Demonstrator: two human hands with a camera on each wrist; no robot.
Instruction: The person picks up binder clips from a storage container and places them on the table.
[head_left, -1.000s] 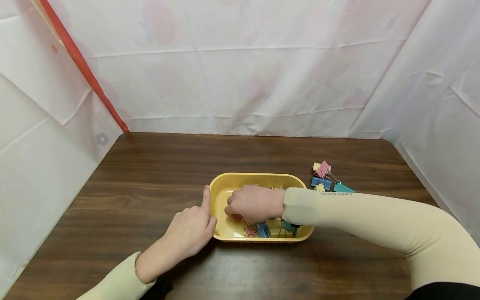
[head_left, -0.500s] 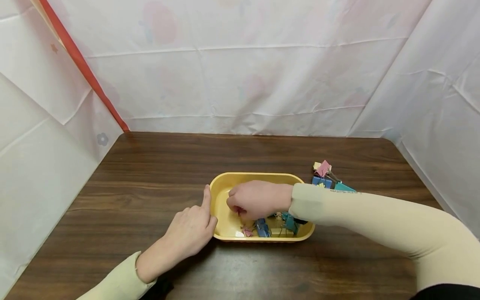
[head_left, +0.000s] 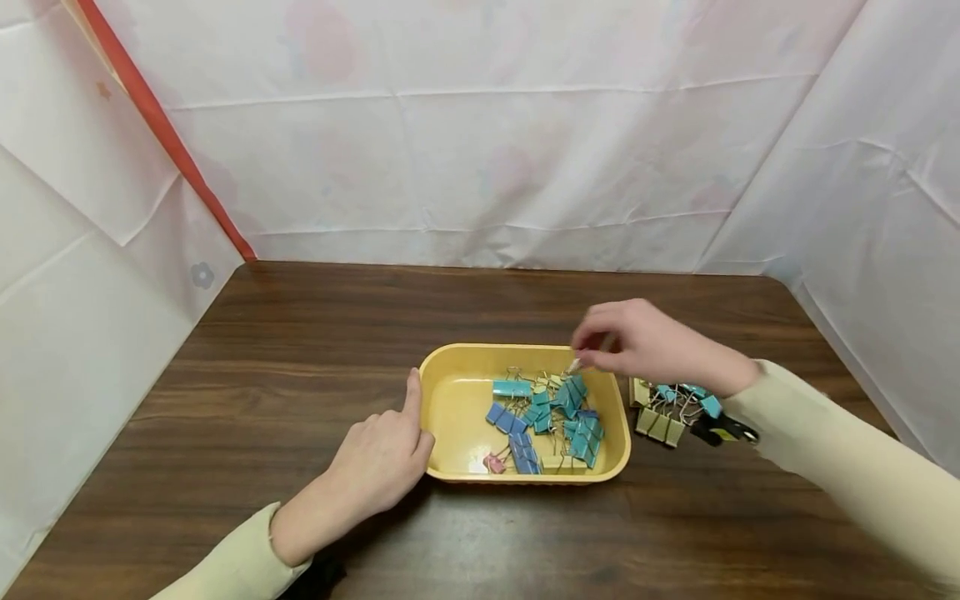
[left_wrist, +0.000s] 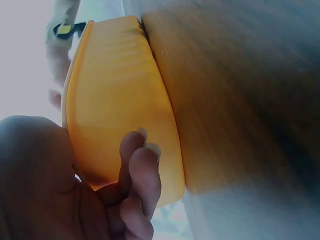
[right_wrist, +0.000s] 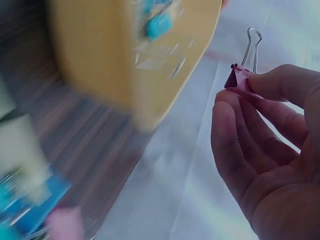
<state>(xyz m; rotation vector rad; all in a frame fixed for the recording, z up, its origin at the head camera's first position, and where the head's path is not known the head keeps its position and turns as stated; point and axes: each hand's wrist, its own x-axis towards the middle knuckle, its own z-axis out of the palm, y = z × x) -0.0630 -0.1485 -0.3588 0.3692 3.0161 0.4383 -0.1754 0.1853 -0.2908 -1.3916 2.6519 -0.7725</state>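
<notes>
In the head view, my left hand [head_left: 382, 458] lies against the left end of a yellow tray [head_left: 457, 477], straight index finger at its rim and thumb touching the edge. The left wrist view shows the other fingers [left_wrist: 145, 175] loosely bent beside the tray's outer wall. My right hand [head_left: 637, 337] is above the tray's far right corner. Between thumb and fingers it pinches a small pink binder clip [right_wrist: 241, 80], one wire handle sticking up. Inside the tray lie several teal, blue and yellow binder clips [head_left: 512, 388] and a pink binder clip [head_left: 494, 463].
Right of the tray, a pile of binder clips [head_left: 660, 427] in yellow, teal and other colours sits on the dark wooden table [head_left: 322, 333], partly under my right wrist. A pale curtain [head_left: 465, 167] hangs behind the table and at both sides.
My right hand has risen out of the tray and moved right with a pink binder clip, uncovering the clips inside. The left hand stays at the tray's left end.
</notes>
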